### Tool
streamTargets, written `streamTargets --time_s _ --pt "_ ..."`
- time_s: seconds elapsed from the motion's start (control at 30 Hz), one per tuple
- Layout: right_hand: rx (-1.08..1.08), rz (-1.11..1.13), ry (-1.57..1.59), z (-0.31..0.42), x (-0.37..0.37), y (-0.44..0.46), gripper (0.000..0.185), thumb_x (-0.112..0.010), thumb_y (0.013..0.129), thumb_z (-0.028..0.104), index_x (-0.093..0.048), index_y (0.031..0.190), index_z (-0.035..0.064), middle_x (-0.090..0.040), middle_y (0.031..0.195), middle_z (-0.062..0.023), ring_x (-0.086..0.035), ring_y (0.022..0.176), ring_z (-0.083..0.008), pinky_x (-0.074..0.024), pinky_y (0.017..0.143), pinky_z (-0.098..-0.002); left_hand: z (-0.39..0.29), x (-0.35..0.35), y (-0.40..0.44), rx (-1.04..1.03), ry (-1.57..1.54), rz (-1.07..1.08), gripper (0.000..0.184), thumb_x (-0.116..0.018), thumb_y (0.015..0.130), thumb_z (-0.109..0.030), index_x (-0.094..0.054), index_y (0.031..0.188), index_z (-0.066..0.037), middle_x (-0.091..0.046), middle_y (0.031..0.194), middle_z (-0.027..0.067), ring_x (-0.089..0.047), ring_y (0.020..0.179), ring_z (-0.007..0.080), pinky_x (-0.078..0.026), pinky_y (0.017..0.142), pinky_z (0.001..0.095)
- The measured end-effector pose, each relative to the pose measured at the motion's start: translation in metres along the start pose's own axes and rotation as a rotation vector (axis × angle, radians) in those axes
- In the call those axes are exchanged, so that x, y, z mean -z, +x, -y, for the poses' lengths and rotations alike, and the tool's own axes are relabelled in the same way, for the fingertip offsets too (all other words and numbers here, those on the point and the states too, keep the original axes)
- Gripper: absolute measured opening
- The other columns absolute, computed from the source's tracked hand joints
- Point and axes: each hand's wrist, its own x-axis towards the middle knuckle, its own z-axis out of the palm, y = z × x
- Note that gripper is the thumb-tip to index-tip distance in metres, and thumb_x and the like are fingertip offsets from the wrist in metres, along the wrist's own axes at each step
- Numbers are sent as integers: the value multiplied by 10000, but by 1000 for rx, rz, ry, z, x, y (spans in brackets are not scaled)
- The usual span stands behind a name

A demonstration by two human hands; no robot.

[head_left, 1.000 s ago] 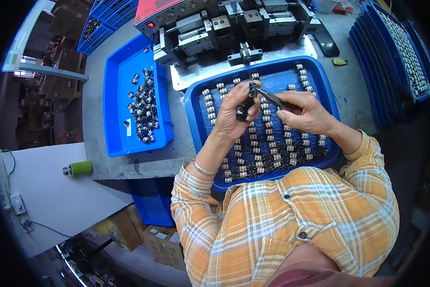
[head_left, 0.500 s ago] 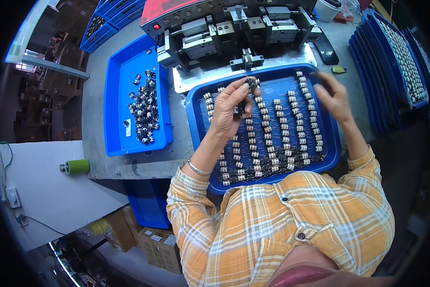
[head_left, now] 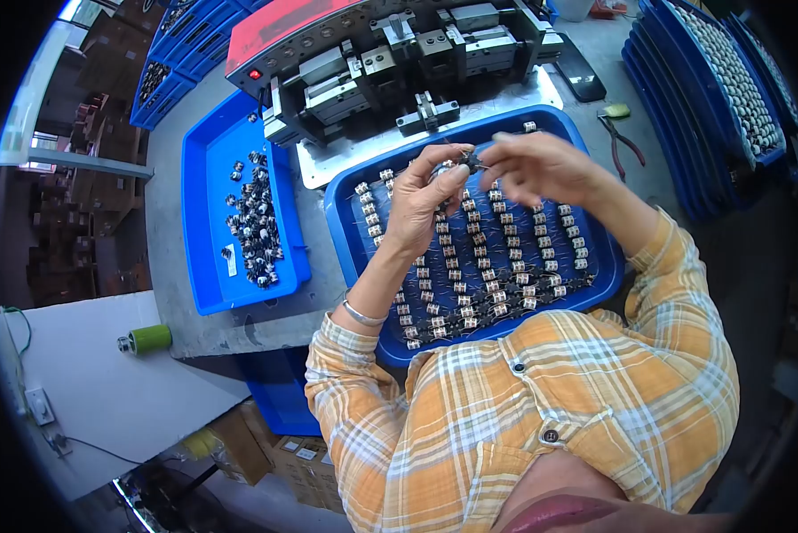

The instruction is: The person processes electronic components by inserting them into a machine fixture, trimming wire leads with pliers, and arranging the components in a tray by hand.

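Note:
My left hand point(head_left: 419, 202) is closed in a pinch on a small dark component point(head_left: 472, 163) with thin wire leads, held above the blue tray point(head_left: 335, 233). More dark parts seem tucked under its fingers, partly hidden. My right hand point(head_left: 545, 169) meets it from the right, fingertips bent in at the component; what they grip is too small to make out. Below both hands, rows of white-and-black cylindrical components point(head_left: 479, 238) with wire leads fill the tray. Black parts lie across the rows at the near end.
A bench machine point(head_left: 390, 67) with a red top stands behind the tray. At left, a blue bin point(head_left: 205, 299) holds a pile of small components. Red-handled pliers point(head_left: 625, 147) and a dark phone point(head_left: 580, 69) lie at right, beside stacked blue trays point(head_left: 674, 115).
My right hand has moved left from the tray's right edge to the component in my left hand. The pliers' red handles now show where that hand was. The whole view has shifted slightly.

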Motion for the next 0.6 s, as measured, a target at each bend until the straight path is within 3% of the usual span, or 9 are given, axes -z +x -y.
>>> streamTargets --time_s 0.1,0.17,0.27,0.37,0.5,0.6 --pt "13 167 149 -10 -14 22 367 -408 923 300 -527 1000 -38 -620 847 -145 -550 557 -90 -422 386 -150 1 8 -1 -70 103 -62 229 -615 810 -146 -618 1027 -73 -512 898 -28 -451 548 34 -331 441 163" --pt "-15 178 151 -11 -14 28 324 -440 914 267 -536 987 -34 -622 831 -134 -551 563 -78 -422 388 -143 -1 12 -2 -135 154 -95 228 -607 817 -150 -620 1033 -77 -535 831 -27 -445 536 29 -326 436 160" --pt "-23 103 234 -10 -16 33 284 -500 887 238 -545 976 -27 -624 816 -124 -543 550 -71 -414 382 -140 -5 8 -3 -55 115 -103 241 -580 840 -167 -601 1061 -73 -558 687 -25 -443 508 24 -327 426 151" --pt "60 -4 137 0 -10 39 224 -594 828 223 -551 915 21 -581 770 -38 -556 621 -49 -396 386 -130 -2 11 1 -15 72 -166 222 -549 859 -174 -591 1051 -70 -563 702 -14 -456 515 20 -333 425 143" --pt "145 -142 35 11 -2 50 225 -608 820 209 -552 953 36 -586 782 -35 -550 611 -54 -406 415 -152 -8 16 10 46 -6 -233 235 -466 901 -230 -567 946 -22 -539 667 3 -458 506 36 -336 412 139" --pt "201 -214 -102 15 15 62 253 -622 811 203 -567 990 32 -574 774 -14 -535 617 -49 -393 432 -153 -14 22 16 87 -160 -222 228 -483 893 -252 -546 900 -33 -474 608 -6 -433 483 50 -328 398 158"
